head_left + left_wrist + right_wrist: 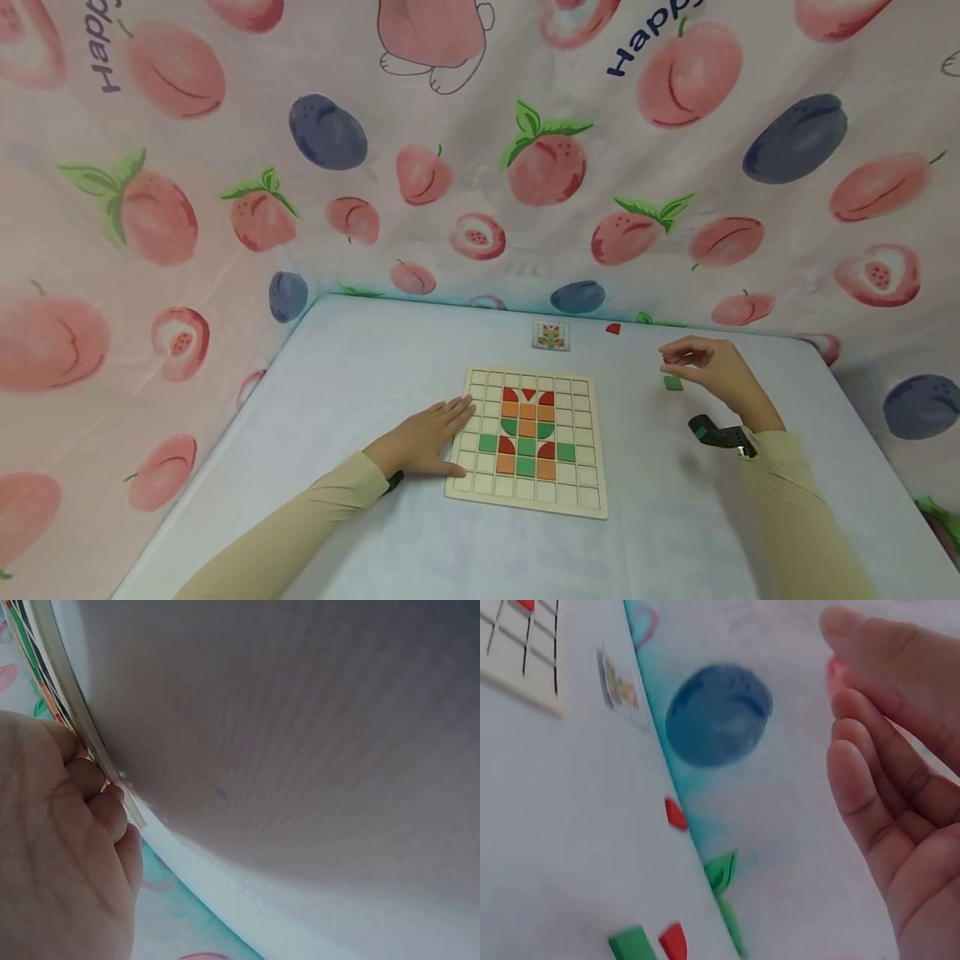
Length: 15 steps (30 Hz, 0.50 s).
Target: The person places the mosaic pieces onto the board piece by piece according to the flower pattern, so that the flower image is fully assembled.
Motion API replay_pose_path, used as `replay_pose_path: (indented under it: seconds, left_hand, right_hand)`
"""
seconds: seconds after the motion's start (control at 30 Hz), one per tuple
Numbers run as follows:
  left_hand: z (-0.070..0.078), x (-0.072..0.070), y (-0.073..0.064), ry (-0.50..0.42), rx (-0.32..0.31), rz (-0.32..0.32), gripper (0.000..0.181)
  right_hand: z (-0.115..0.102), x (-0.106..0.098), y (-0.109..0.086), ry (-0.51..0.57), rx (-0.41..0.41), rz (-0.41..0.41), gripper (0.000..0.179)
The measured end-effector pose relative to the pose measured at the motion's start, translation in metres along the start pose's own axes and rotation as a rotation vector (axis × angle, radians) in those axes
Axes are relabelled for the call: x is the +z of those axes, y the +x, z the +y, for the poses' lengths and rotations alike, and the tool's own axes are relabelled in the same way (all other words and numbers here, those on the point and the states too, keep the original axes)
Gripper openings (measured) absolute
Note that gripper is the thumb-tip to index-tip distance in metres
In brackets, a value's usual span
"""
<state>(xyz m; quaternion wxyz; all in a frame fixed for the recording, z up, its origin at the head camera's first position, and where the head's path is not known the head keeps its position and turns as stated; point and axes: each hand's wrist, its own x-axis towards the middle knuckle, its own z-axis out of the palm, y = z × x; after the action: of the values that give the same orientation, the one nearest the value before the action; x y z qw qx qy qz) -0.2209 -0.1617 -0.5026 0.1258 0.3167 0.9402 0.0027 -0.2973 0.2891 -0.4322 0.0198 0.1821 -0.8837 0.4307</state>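
Note:
My left hand (423,437) rests at the left edge of a pale wooden grid board (585,500), fingers on its rim and thumb near the lower corner. In the left wrist view, the palm (52,847) is beside the board's edge. Red, orange and green tiles form a figure in the grid, among them a green square (566,452) at its right. My right hand (712,367) hovers over the table at the right, thumb apart from the fingers, nothing seen between them. Below it lie a loose green square tile (673,383) and a red curved tile (673,941).
A small pattern card (551,335) with a coloured grid picture lies behind the board. Another red curved tile (613,329) sits near the table's back edge. A fruit-printed cloth (480,167) hangs behind and to the sides of the white table (360,358).

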Motion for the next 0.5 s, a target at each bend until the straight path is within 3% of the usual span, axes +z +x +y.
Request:
replay_pose_path:
  seconds: [0.2, 0.5]
  left_hand:
    - [0.000, 0.000, -0.001, 0.007, 0.002, 0.002, 0.102]
    - [-0.001, -0.001, -0.001, -0.012, -0.005, -0.010, 0.102]
  right_hand:
    - [0.032, -0.016, 0.009, -0.045, 0.111, 0.044, 0.040]
    - [0.089, -0.010, 0.019, -0.026, 0.147, 0.111, 0.046]
